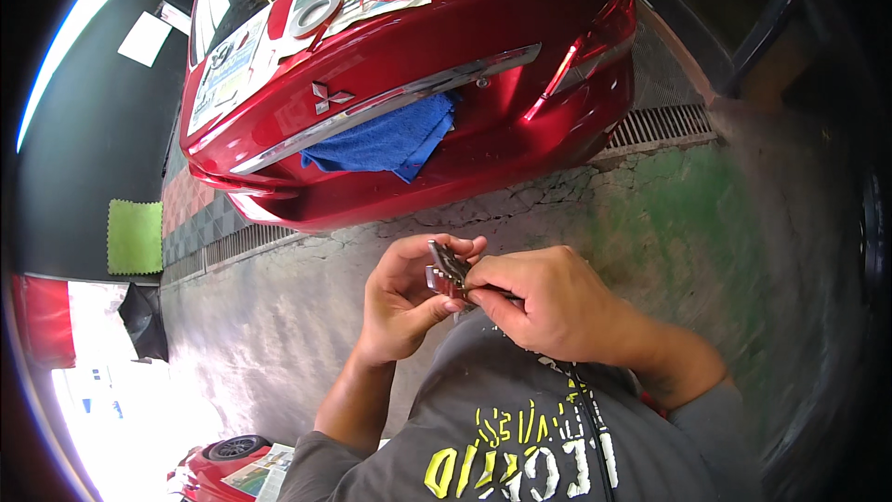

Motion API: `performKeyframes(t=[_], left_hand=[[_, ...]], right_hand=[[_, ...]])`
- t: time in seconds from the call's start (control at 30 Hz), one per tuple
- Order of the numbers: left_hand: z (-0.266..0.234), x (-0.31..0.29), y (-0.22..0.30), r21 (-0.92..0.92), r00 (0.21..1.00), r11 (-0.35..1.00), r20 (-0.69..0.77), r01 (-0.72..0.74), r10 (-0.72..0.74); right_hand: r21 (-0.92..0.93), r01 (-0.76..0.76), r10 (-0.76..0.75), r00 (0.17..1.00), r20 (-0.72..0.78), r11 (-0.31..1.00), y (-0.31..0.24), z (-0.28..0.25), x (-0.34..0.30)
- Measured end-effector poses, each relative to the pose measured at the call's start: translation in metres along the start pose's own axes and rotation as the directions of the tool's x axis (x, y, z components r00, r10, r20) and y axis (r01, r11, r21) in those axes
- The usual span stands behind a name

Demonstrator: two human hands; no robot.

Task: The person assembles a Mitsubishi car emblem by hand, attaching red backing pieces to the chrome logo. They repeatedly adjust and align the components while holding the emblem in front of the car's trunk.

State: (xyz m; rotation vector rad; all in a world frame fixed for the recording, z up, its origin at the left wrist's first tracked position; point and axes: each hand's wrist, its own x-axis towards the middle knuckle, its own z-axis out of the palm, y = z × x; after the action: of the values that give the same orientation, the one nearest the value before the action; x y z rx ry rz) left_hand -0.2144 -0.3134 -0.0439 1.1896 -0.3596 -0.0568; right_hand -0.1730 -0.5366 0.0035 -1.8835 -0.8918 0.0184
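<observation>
In front of my chest I hold a small dark part with a shiny, reddish reflective face (446,281); its exact kind cannot be made out. My left hand (395,302) cups it from the left, with the thumb below and the fingers above. From the right, my right hand (557,307) pinches its edge between thumb and bent forefinger. Those fingertips hide part of it. Beyond my hands stands the rear of a red car (548,28). A blue cloth (386,135) lies under the chrome trim strip (497,63) on its boot lid.
Newspaper sheets (228,70) cover part of the boot lid, with a tape roll (316,14) on them. A floor grate (660,125) runs beside the car over cracked concrete. A green cloth (136,237) lies at the left; another red car (209,469) shows lower left.
</observation>
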Motion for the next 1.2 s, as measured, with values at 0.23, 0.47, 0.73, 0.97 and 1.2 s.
performKeyframes(t=[0.23,0.47,0.73,0.97,1.2], left_hand=[[0.002,0.002,0.004,-0.189,0.994,0.982,-0.111,-0.029,0.008],[0.003,0.007,0.006,-0.149,0.995,0.985,-0.048,-0.089,0.083],[0.004,0.004,0.011,-0.079,0.994,0.997,-0.105,-0.001,-0.007],[0.002,0.002,0.012,-0.071,0.998,0.997,-0.068,-0.005,0.001],[0.003,0.001,0.014,-0.069,0.998,0.998,-0.057,0.006,-0.01]], right_hand=[[-0.192,0.032,-0.057,0.991,-0.124,0.981,-0.016,-0.009,0.001],[-0.202,0.067,-0.101,0.981,-0.167,0.977,-0.016,0.0,-0.002],[-0.229,0.083,-0.118,0.983,-0.144,0.97,-0.021,-0.004,0.001],[-0.247,0.089,-0.126,0.982,-0.138,0.965,-0.022,-0.004,0.001],[-0.208,0.107,-0.136,0.982,-0.128,0.972,-0.022,-0.004,0.0]])
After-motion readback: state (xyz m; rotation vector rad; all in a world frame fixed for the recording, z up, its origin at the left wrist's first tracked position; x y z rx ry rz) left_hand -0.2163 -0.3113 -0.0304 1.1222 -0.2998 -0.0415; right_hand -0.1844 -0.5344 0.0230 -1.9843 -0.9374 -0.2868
